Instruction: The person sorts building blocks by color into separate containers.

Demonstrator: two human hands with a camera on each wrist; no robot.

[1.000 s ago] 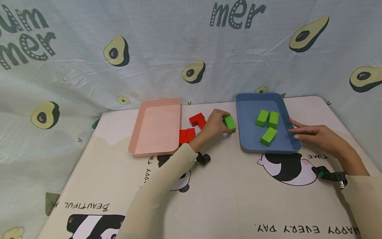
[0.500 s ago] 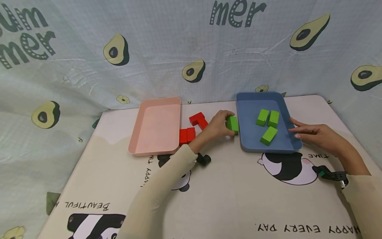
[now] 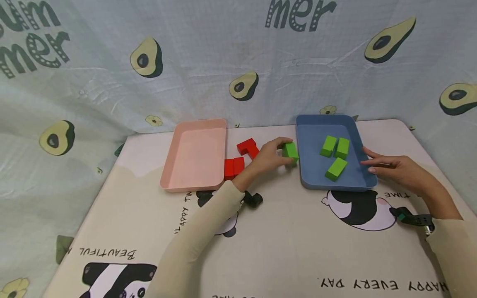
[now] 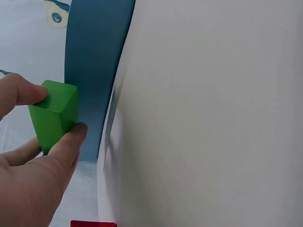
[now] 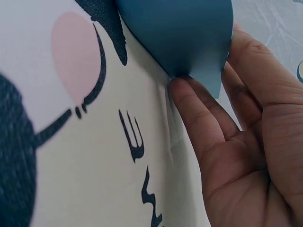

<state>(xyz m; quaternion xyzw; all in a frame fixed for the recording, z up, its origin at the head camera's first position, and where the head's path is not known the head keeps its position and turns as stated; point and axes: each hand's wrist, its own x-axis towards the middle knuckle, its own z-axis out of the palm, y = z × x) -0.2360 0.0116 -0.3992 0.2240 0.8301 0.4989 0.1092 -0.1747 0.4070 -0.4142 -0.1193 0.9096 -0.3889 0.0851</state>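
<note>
A green block (image 3: 290, 152) sits between the thumb and fingers of my left hand (image 3: 269, 157), close beside the left wall of the blue tray (image 3: 312, 171). The left wrist view shows the thumb on top of that green block (image 4: 53, 111) and fingertips beneath it, with the tray wall behind. Inside the tray lie three more green blocks (image 3: 336, 169). At the tray's right side is my right hand (image 3: 402, 170), its fingers extended. From the right wrist view, fingertips of the right hand (image 5: 241, 127) touch the outside of the blue tray (image 5: 189, 38).
A pink tray (image 3: 195, 157) stands to the left. Several red blocks (image 3: 239, 166) lie between that tray and my left hand, partly behind the left wrist. A printed cloth covers the table (image 3: 283, 240), and an avocado-patterned sheet (image 3: 193, 91) hangs behind.
My left hand has shifted slightly right with the green block, up to the blue tray's left wall. The right hand has stayed at the tray's right side.
</note>
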